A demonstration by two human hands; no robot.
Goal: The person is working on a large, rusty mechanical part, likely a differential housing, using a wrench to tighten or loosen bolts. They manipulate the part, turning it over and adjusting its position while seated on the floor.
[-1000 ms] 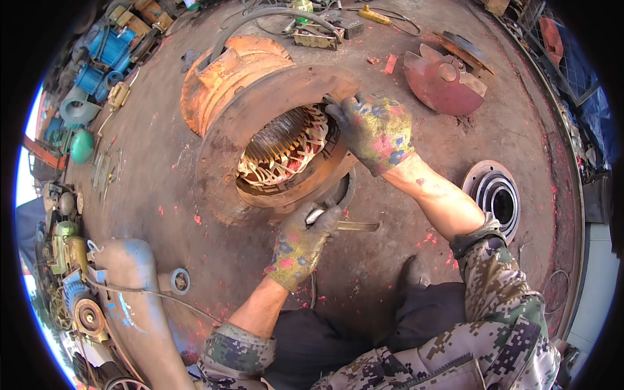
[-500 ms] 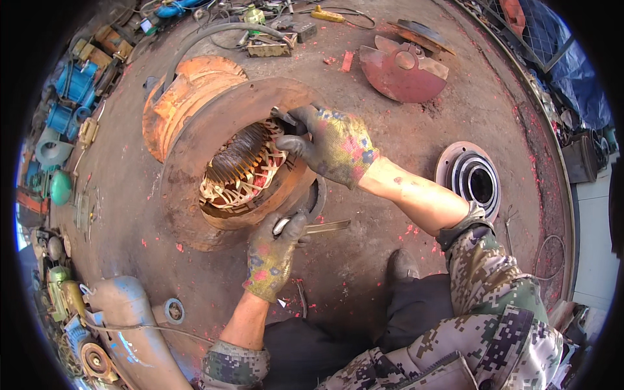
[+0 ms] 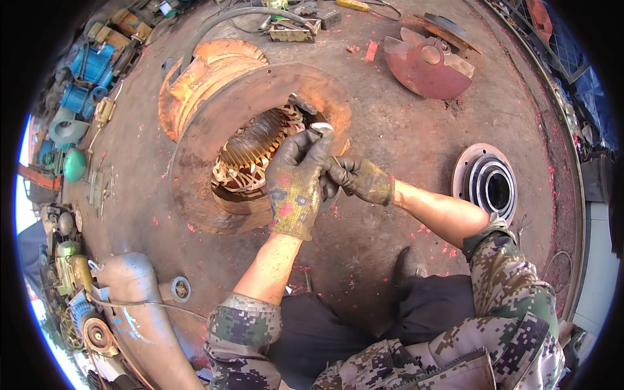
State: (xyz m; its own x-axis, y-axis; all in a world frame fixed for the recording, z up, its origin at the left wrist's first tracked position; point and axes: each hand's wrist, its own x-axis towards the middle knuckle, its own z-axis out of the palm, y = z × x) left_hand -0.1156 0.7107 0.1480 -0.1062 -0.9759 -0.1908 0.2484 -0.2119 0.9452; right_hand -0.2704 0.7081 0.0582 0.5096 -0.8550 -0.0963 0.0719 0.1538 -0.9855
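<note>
A large rusty motor housing (image 3: pixel 195 156) with a wide flange lies on its side, its opening toward me. Inside it are the dark stator core (image 3: pixel 250 149) and the white-laced winding ends (image 3: pixel 237 177). In front of the opening's right side is my left hand (image 3: pixel 292 185), gloved, its fingers closed on a tool with a shiny metal end (image 3: pixel 321 127); most of the tool is hidden. Against it, my gloved right hand (image 3: pixel 364 181) is closed, and what its fingers grip cannot be made out. A dark metal piece (image 3: pixel 302 104) sits at the opening's upper right edge.
A round flanged cover with a ring-shaped bore (image 3: pixel 484 179) lies to the right. Farther back are a reddish half-disc guard (image 3: pixel 429 65) and a metal tray (image 3: pixel 292 30). Blue motors (image 3: pixel 91 65) line the left side; a grey-blue pipe (image 3: pixel 133 279) lies near left.
My left hand has risen from below the flange to the opening's right side with the tool. My right hand has left the opening's upper edge and come down beside the left.
</note>
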